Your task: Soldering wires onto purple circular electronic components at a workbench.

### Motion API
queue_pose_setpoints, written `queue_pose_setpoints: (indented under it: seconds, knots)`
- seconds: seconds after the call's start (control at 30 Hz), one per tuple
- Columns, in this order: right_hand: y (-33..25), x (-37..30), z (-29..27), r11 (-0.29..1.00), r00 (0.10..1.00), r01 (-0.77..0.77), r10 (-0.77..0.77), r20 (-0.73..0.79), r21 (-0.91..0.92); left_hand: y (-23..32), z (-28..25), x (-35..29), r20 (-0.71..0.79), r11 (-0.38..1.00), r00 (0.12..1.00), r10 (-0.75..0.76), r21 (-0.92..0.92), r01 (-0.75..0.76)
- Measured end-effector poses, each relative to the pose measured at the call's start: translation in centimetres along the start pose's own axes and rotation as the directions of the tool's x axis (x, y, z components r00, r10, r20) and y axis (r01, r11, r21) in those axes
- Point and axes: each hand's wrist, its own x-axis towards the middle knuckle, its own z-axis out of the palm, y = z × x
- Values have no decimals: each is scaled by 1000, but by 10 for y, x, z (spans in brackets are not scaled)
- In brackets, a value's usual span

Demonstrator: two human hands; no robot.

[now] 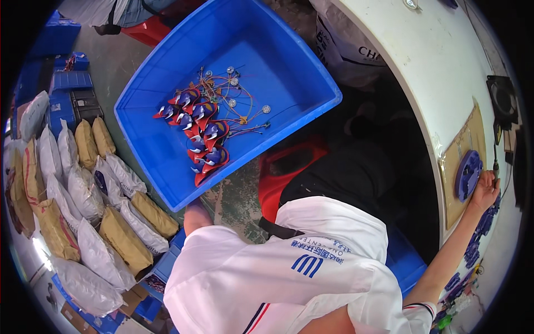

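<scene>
My left arm reaches under the near wall of a big blue plastic bin (pixel 164 170), and the bin hides my left hand. In the bin lies a heap of small red, blue and white moulded parts (pixel 203 125). Thin wires (pixel 225 89) run from them to small clear round pieces (pixel 232 103). Out at the right, my right hand (pixel 485 192) rests at the white table, its fingers loosely curled and apart. Beside it a round purple fixture (pixel 469 175) lies on a brown board (pixel 460 150). A thin dark cord or handle (pixel 495 161) comes down close to my fingertips.
A white table (pixel 411 72) curves along the right, with a black fan (pixel 502 94) on it and several purple-blue parts (pixel 473 250) nearer me. Stuffed white and brown bags (pixel 125 239) fill the left. A red stool (pixel 272 178) stands beneath me.
</scene>
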Motion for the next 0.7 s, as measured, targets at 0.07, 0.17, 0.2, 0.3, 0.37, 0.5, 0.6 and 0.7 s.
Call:
queue_pose_setpoints:
  seconds: [0.07, 0.17, 0.2, 0.3, 0.37, 0.5, 0.6, 0.7]
  knots:
    - [4, -1, 8, 1000, 1000, 0, -1, -16, -25, -13, 22, -21, -32, 984, 984, 174, 30, -173]
    - [10, -3, 33, 999, 999, 3, -1, 40, -51, -29, 75, -104, -60, 904, 904, 424, 81, -419]
    - [12, -6, 39, 998, 999, 11, -8, 52, -62, -28, 116, -101, -61, 867, 867, 495, 105, -488]
    - [23, -10, 44, 1000, 998, 14, -13, 61, -24, 35, 203, -116, -117, 760, 763, 635, 267, -592]
    - [27, -7, 51, 1000, 998, 10, -9, 67, -11, 65, 250, -111, -241, 669, 650, 720, 488, -560]
    - [29, -14, 58, 999, 994, 37, -40, 97, 29, 174, 246, -138, -356, 476, 360, 862, 812, -338]
    - [34, -18, 64, 997, 992, 58, -64, 108, 59, 223, 337, -129, -214, 284, 379, 900, 949, -137]
    - [38, -17, 66, 994, 989, 61, -73, 129, 95, 190, 451, -95, 445, 8, 643, 623, 818, -575]
